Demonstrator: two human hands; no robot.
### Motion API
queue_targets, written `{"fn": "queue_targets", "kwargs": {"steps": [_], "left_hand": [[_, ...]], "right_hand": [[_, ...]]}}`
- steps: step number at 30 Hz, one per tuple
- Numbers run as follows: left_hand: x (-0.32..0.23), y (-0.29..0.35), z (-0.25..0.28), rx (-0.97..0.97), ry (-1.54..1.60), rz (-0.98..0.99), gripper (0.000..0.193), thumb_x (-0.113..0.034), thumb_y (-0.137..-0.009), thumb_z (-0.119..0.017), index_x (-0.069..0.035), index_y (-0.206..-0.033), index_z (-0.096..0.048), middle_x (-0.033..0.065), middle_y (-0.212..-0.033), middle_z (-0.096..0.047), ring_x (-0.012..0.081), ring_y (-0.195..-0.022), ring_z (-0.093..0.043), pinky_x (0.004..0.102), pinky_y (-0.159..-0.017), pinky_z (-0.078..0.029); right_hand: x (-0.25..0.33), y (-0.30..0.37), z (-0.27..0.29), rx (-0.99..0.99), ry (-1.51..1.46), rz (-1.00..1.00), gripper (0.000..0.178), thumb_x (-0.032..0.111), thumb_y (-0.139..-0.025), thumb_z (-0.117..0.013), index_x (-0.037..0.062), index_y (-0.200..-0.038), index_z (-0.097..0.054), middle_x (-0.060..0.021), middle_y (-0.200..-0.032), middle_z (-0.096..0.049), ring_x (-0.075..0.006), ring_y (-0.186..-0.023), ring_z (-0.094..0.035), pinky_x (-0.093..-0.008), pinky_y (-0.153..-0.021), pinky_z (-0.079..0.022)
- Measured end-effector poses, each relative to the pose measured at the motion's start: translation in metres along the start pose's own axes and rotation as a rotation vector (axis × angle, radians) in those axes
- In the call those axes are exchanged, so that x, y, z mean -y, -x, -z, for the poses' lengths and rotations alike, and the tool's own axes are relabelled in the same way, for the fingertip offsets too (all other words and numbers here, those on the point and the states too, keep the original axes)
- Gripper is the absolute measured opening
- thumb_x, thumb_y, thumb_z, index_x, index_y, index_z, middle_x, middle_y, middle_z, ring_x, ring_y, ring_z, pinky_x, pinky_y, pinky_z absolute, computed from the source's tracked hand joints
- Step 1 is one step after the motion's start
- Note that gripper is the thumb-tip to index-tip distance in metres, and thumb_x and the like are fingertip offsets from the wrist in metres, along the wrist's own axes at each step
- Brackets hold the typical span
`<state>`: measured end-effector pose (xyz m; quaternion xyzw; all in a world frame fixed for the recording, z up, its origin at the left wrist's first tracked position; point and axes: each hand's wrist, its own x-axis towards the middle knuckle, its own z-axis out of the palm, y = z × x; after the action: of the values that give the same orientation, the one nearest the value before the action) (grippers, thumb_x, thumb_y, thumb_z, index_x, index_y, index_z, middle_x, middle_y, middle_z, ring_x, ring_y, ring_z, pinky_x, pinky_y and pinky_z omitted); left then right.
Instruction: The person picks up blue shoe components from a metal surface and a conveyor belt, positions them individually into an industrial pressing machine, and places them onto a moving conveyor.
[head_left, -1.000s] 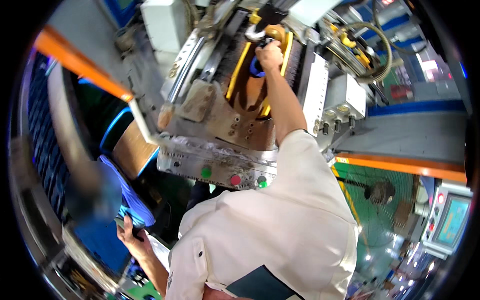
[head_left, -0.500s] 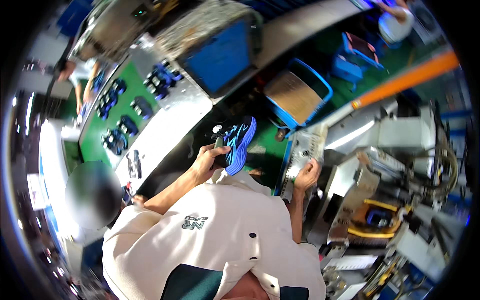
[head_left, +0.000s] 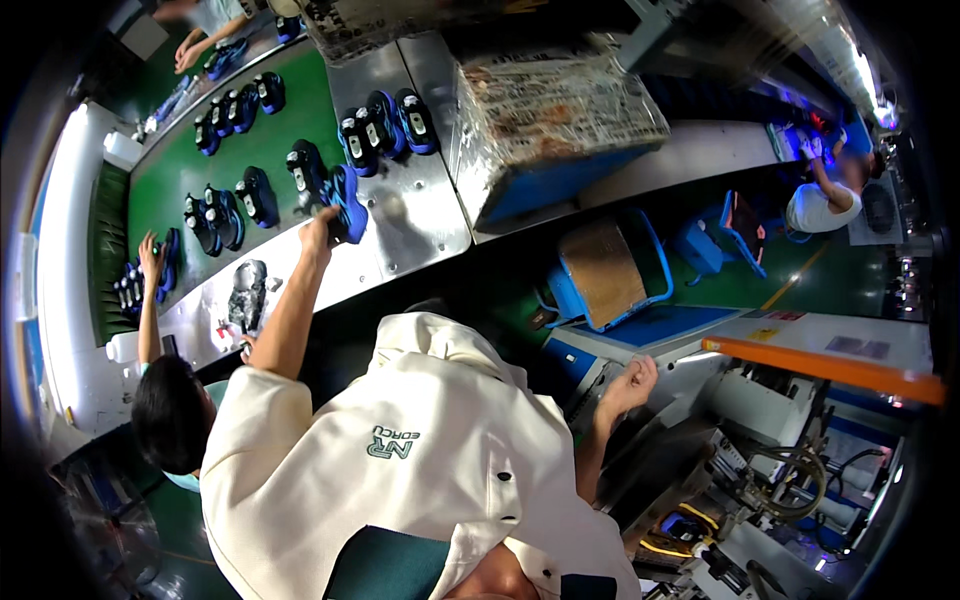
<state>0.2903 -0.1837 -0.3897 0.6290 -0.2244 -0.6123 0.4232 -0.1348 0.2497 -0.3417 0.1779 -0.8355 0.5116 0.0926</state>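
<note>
Left hand (head_left: 316,236), fingers curled around a blue-soled running shoe (head_left: 347,204), is best steadied so the neighbouring black sneaker (head_left: 303,164) isn't knocked; right hand (head_left: 630,384) is held half-curled, empty.

The place is identified as a factory floor where footwear is handled. Black-and-blue sports shoes (head_left: 258,197) are set out in rows along a long, green-topped work line (head_left: 170,190) edged with bare sheet metal (head_left: 425,205). A pale metal machine (head_left: 768,405) with flexible hoses (head_left: 800,478) is fronted by an orange bar (head_left: 820,370). A white-topped co-worker (head_left: 825,208) is seen beside a pale bench (head_left: 710,155).
</note>
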Motion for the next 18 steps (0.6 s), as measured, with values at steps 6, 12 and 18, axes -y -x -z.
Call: {"fn": "queue_targets", "kwargs": {"steps": [6,12,18], "left_hand": [[-0.036,-0.142,-0.028,-0.176,0.027,-0.041,0.035,-0.008,-0.068,-0.079,0.006,-0.094,-0.061,0.0137,-0.085,-0.063,0.0268,-0.072,-0.065,0.042,-0.061,-0.055],[-0.008,-0.238,-0.032,-0.309,-0.944,-0.403,0.066,-0.038,-0.074,-0.073,0.005,-0.119,-0.052,0.0308,-0.114,-0.06,0.0448,-0.11,-0.058,0.0454,-0.095,-0.046],[0.008,-0.248,-0.032,-0.159,-1.17,-0.458,0.055,-0.04,-0.083,-0.062,0.003,-0.114,-0.048,0.0281,-0.108,-0.062,0.0447,-0.104,-0.059,0.0487,-0.087,-0.047]], "right_hand": [[0.081,-0.019,-0.073,0.133,-0.081,-0.121,0.024,0.004,-0.091,-0.053,-0.0022,-0.114,-0.057,-0.0123,-0.091,-0.067,-0.0165,-0.081,-0.062,-0.0252,-0.07,-0.05],[0.109,-0.018,-0.08,0.098,0.045,0.001,0.018,0.002,-0.089,-0.058,-0.0024,-0.107,-0.061,-0.0106,-0.091,-0.067,-0.0165,-0.08,-0.065,-0.0256,-0.068,-0.052],[0.115,-0.029,-0.083,0.042,0.262,0.162,0.015,0.003,-0.09,-0.058,0.0003,-0.104,-0.062,-0.0069,-0.081,-0.066,-0.0128,-0.069,-0.06,-0.0248,-0.061,-0.049]]}}
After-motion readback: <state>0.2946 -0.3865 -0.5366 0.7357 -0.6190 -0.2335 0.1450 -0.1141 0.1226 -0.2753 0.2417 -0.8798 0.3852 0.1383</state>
